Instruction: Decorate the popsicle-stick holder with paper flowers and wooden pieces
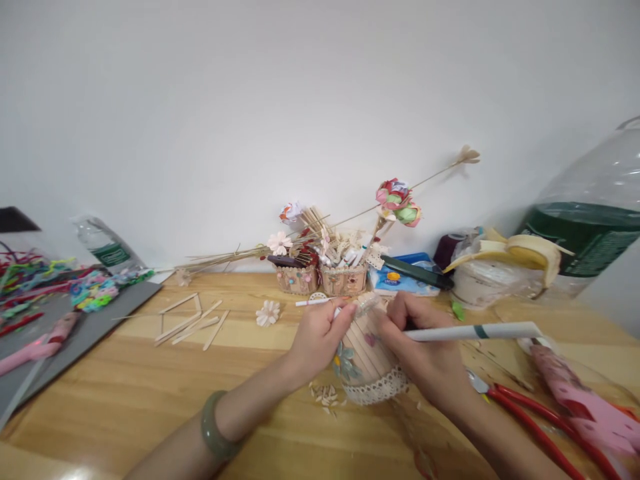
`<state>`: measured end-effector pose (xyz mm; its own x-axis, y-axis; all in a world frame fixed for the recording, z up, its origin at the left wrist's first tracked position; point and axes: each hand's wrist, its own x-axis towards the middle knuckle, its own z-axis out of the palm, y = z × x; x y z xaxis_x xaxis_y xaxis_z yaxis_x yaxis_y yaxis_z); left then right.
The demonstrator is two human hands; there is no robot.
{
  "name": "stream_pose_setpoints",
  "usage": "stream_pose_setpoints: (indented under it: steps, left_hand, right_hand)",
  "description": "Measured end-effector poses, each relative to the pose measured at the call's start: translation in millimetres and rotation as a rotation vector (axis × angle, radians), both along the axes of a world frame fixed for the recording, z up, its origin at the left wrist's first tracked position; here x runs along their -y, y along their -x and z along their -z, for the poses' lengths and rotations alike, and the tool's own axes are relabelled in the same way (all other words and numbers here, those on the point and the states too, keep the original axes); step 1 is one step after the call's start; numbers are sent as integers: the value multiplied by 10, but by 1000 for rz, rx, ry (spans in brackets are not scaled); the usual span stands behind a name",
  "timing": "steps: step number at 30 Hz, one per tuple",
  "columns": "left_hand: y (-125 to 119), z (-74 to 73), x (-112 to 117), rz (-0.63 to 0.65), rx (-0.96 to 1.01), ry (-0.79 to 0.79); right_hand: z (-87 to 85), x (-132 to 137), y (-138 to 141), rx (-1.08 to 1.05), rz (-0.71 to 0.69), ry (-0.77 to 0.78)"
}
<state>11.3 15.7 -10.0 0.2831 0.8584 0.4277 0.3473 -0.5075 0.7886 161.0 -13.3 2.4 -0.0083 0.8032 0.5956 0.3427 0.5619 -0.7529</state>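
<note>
A small pot (370,347) made of upright wooden sticks leans between my hands, with lace (375,389) around one end and a blue-grey flower with a yellow centre on its side. My left hand (320,330) grips the pot's upper left edge. A thin white stick-like piece (314,303) pokes out leftward behind those fingers; whether they hold it I cannot tell. In my closed right hand (423,343) is a white marker pen (475,331) with a dark green band. Its tip is hidden by the fingers, close to the pot.
Two decorated pots (297,279) with sticks and flowers stand by the wall. Wooden sticks (193,323) and a white flower (268,313) lie left. Red-handled pliers (535,410), a pink glue gun (575,393), a banana peel (525,253) and a large bottle (590,220) are right.
</note>
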Motion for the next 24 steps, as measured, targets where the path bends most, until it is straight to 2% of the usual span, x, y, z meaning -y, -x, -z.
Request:
stream_pose_setpoints:
  steps: [24]
  left_hand:
    - [3, -11, 1, -7, 12, 46]
  right_hand:
    - [9, -17, -3, 40, -57, 26]
